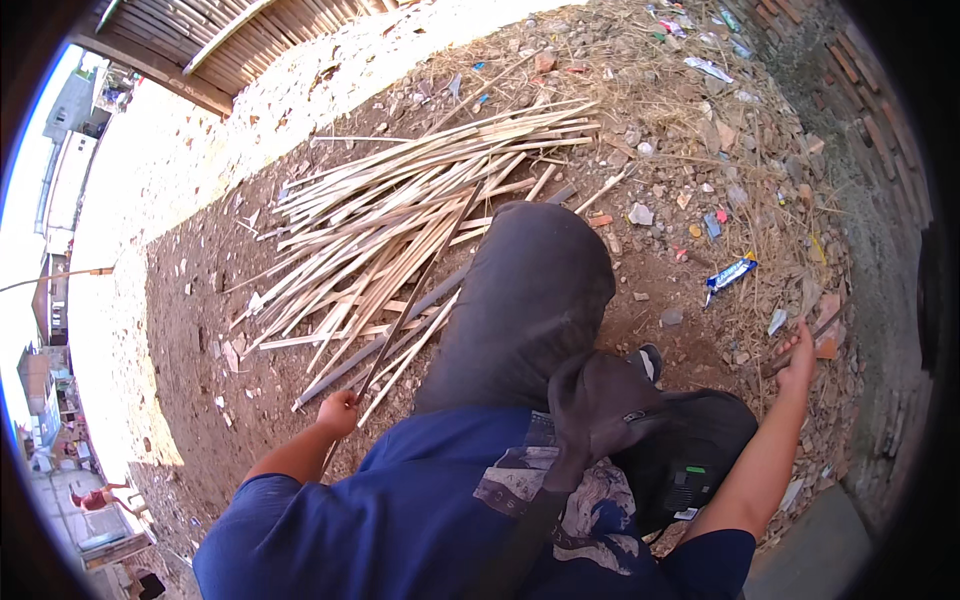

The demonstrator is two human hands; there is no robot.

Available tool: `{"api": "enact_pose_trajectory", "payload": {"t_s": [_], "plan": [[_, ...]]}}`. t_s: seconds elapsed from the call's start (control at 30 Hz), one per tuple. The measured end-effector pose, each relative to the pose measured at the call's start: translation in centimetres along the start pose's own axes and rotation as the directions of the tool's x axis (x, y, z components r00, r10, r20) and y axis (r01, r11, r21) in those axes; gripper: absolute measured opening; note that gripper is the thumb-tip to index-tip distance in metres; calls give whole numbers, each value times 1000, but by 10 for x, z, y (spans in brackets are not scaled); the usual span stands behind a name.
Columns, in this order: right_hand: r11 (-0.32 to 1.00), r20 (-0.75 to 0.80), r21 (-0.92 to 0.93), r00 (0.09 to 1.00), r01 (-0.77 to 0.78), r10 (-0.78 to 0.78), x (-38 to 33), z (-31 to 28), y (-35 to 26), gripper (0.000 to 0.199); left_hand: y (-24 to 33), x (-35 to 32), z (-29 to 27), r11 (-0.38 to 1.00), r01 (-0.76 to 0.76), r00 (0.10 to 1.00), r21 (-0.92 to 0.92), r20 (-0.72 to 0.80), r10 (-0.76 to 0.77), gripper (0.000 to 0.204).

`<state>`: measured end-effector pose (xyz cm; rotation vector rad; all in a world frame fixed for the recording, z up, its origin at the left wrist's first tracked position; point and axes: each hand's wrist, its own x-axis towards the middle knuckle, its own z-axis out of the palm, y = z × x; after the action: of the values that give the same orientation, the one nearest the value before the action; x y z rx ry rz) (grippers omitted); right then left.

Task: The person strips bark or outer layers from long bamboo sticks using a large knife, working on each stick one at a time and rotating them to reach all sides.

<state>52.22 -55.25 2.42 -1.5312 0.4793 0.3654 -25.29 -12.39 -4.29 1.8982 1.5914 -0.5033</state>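
My left hand (pixel 338 413) is closed round a long, thin, dark bamboo strip (pixel 412 300). The strip slants away over a heap of pale split bamboo strips (pixel 375 225) on the dirt in front of me. Out to the right, my right hand (pixel 797 362) is wrapped round what looks like a knife (pixel 772 367), its brown handle end poking out on one side and a thin dark blade on the other. My bent knee (pixel 540 270) in dark trousers stands between the two hands, beside the heap.
Rubble and dry straw (pixel 690 170) cover the ground to the right, with a blue wrapper (pixel 730 275) among them. A brick wall (pixel 875 130) borders the right side. At the far left stands a bamboo-slat structure (pixel 240 35). A black bag (pixel 700 440) rests against my body.
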Motion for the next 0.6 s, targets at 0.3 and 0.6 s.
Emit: {"api": "enact_pose_trajectory", "payload": {"t_s": [0.3, 0.6], "plan": [[999, -39, -17, 999, 35, -36, 3, 8, -1, 25, -130, -67, 129, 897, 27, 660, 441, 666, -347, 37], [997, -57, -74, 998, 26, -30, 11, -7, 3, 23, 38, 72, 56, 992, 82, 992, 100, 92, -91, 53]]}}
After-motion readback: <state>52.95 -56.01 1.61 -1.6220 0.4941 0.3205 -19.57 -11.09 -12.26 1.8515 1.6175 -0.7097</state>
